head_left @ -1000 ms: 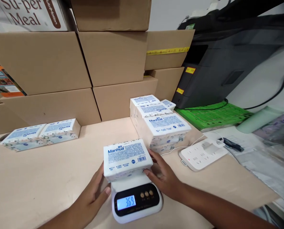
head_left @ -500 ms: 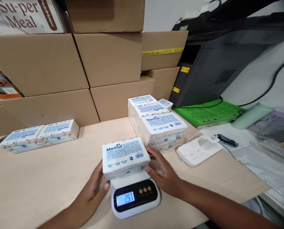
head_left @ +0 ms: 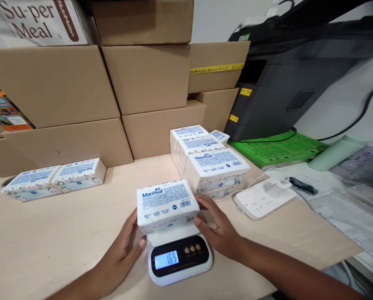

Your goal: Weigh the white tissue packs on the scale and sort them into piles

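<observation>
A white pack of Manhua tissues (head_left: 166, 204) with blue print rests on the platform of a small white kitchen scale (head_left: 180, 260), label upward. The scale's lit display shows what looks like 165. Along the pack's left side, my left hand (head_left: 120, 254) has its fingers curved against the wrapper, the thumb sticking out in front near the scale. My right hand (head_left: 219, 229) holds the right side, with its thumb by the front corner and fingers farther back. Some fingertips of my left hand are hidden by the pack.
Stacked tissue packs (head_left: 218, 162) stand behind on the right, and two more packs (head_left: 76, 173) lie at the left. Cardboard boxes (head_left: 161, 133) wall off the back. A white power strip (head_left: 264, 198) with a cable, a green crate (head_left: 274, 150) and a dark printer (head_left: 286, 75) occupy the right.
The display reading has changed from about 297 to about 165. The whole view has shifted slightly; both hands keep their places at the pack's sides.
</observation>
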{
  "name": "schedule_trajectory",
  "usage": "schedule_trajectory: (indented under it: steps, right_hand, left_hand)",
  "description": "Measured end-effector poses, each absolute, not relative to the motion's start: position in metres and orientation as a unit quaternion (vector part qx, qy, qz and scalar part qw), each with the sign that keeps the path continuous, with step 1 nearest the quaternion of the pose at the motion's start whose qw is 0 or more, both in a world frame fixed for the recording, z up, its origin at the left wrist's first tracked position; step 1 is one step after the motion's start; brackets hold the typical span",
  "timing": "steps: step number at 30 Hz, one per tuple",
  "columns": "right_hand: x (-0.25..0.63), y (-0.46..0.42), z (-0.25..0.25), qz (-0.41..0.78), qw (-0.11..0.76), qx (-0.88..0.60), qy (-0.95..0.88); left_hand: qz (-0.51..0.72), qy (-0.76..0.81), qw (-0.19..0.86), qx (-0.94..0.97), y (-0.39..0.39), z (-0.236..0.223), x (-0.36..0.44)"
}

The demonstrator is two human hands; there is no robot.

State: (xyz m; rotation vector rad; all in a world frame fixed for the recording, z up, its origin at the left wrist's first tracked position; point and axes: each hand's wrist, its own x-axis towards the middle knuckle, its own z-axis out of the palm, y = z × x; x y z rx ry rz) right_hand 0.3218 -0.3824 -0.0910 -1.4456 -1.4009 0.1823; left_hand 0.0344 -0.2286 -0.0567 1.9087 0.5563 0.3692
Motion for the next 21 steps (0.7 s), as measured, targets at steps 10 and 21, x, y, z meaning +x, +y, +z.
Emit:
schedule_trajectory:
  steps: [10,21]
  right_hand:
    - [0.3209,-0.3819,-0.09,0.079,0.54,-0.602,-0.582]
    - [0.3211,-0.3828,-0.0917,0.046,0.535,-0.6,-0.594]
  left_hand:
    - [0.152,0.229,0.538,0.797,-0.23,-0.0526,0.0362]
    - [0.152,0.224,0.54,0.797,-0.2306,-0.0509,0.0374]
